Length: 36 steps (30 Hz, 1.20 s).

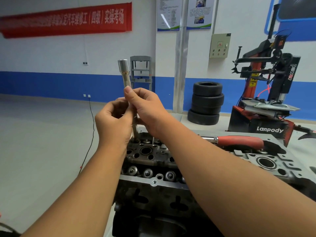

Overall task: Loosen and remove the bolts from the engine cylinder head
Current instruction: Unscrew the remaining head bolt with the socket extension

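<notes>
Right hand (pixel 145 106) and left hand (pixel 112 120) both pinch a long socket extension (pixel 125 77), held upright above the far end of the cylinder head (pixel 148 156). A red-handled wrench (pixel 239 141) lies on the head to the right.

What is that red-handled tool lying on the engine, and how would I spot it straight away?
Start at the dark engine cylinder head in front of the person. Just past the right forearm, a red-handled wrench lies flat across its top. Its red grip and lying position set it apart from the bare silver socket extension, which both hands hold upright.
</notes>
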Each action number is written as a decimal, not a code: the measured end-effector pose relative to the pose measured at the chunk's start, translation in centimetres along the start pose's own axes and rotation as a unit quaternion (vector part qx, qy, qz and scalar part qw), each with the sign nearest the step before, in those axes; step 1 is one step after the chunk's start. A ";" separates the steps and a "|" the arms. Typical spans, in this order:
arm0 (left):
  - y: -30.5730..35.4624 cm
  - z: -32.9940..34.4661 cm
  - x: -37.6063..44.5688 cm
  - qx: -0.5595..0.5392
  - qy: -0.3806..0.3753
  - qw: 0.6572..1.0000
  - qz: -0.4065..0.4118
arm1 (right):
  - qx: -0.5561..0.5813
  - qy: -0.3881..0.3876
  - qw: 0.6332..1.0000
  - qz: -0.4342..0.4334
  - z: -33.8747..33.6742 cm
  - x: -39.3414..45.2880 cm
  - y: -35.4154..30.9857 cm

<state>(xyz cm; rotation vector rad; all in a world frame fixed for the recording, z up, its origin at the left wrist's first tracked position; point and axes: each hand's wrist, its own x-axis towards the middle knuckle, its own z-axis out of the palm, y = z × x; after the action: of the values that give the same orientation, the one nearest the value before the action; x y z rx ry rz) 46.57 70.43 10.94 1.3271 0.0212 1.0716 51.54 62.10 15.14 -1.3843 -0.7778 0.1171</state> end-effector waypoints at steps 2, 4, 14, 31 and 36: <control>0.0 0.1 0.1 -0.016 -0.015 0.999 -0.028 | 0.007 0.000 1.000 0.003 0.1 0.0 -0.2; -0.1 0.2 0.2 -0.013 -0.029 0.998 -0.049 | 0.004 0.003 1.000 0.007 0.1 0.0 -0.3; 0.2 0.1 0.0 -0.013 -0.020 0.999 -0.026 | -0.002 0.003 1.000 0.000 0.3 0.0 -0.2; -0.2 0.2 0.1 0.011 -0.041 0.998 -0.037 | -0.004 0.006 1.000 0.006 0.1 -0.3 -0.3; -0.4 -0.1 0.1 0.032 -0.008 0.999 0.015 | 0.012 -0.006 1.000 -0.004 0.2 -0.1 -0.1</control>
<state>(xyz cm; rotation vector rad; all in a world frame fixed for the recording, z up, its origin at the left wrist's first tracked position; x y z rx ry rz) 46.81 70.67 10.60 1.3976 0.0227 1.0932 51.30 62.17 15.18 -1.3598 -0.7889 0.1278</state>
